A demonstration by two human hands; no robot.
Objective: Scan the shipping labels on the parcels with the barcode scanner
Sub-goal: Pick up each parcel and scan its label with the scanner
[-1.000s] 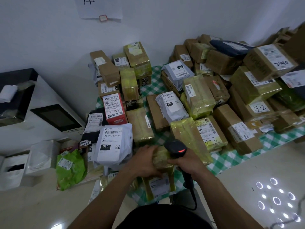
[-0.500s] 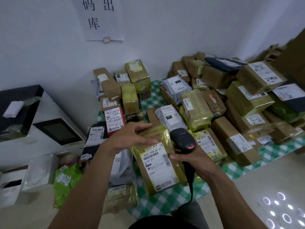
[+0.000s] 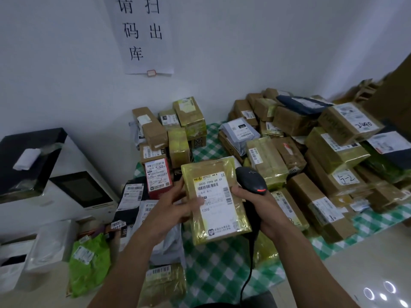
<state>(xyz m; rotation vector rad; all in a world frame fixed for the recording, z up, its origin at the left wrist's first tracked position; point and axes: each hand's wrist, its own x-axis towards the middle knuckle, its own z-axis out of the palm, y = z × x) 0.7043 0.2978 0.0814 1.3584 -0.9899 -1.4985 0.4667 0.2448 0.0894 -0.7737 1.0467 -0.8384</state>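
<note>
The left hand [image 3: 169, 211] clasps the yellow-taped parcel [image 3: 222, 166] by its left edge, held up over the checked cloth [image 3: 213, 263], thumb across the shipping label [image 3: 216, 210]; slid higher, it would hide the barcode [image 3: 208, 187]. The right hand [image 3: 263, 212] is curled round the scanner [image 3: 251, 181], whose head sits beside the parcel, not facing it: I'd expect a misread.

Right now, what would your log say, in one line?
left hand: holds parcel | label: faces camera | right hand: grips scanner beside parcel | scan done: cannot tell
</note>
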